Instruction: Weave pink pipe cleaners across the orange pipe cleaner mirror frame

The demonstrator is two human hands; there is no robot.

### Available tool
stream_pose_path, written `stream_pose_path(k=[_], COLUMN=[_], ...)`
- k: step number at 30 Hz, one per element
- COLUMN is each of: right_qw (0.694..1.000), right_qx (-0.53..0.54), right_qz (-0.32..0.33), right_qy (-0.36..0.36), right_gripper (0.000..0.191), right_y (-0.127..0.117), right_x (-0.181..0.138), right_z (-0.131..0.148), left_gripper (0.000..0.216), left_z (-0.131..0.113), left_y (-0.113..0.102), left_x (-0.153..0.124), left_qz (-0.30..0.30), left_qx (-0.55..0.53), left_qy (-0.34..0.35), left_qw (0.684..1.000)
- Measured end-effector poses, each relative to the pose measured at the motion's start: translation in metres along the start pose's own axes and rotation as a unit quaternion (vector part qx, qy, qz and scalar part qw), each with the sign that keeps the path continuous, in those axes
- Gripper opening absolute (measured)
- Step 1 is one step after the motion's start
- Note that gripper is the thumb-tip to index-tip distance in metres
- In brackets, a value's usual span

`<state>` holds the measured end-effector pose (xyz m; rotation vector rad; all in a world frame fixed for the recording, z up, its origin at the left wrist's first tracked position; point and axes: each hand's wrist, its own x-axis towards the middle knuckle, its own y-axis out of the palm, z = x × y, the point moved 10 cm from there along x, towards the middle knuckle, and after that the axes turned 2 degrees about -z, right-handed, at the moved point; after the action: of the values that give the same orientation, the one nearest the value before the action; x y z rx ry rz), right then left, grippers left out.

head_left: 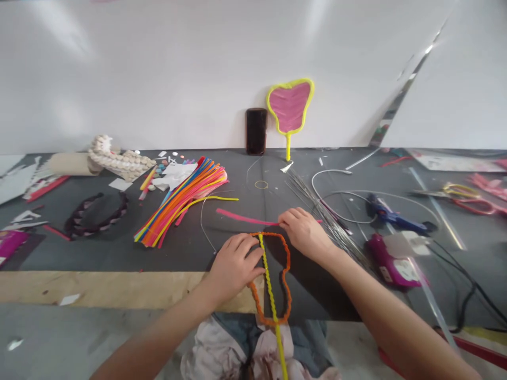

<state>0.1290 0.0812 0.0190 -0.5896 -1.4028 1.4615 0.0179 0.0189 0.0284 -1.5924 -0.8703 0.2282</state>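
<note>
An orange pipe-cleaner loop (288, 302), shaped with a waist, lies at the table's front edge. A yellow pipe-cleaner stem (270, 282) runs down its middle and sticks out past the edge. My left hand (236, 263) covers the loop's upper left side, its bent fingers holding it down near the stem's top. Just above the loop's upper right, my right hand (304, 230) pinches a pink pipe cleaner (245, 217), which stretches out to the left. The tips of my right fingers are partly hidden.
A bundle of coloured pipe cleaners (182, 203) lies left, beside a braided headband (97, 214). A phone (256, 132) and a yellow-edged pink fan (291, 108) lean against the wall. Thin wires (327, 211), a blue glue gun (396, 214) and scissors (455, 192) lie right.
</note>
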Motion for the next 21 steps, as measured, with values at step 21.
stream_pose_path(k=[21], right_qw=[0.991], right_qx=[0.131], right_qz=[0.03], right_qy=[0.013], right_gripper=[0.012], right_y=[0.018], right_x=[-0.001], right_z=[0.004], left_gripper=[0.026], left_z=[0.033], left_y=[0.007], left_x=[0.01], left_qz=[-0.024], left_qx=[0.003], left_qy=[-0.006], left_qw=[1.0])
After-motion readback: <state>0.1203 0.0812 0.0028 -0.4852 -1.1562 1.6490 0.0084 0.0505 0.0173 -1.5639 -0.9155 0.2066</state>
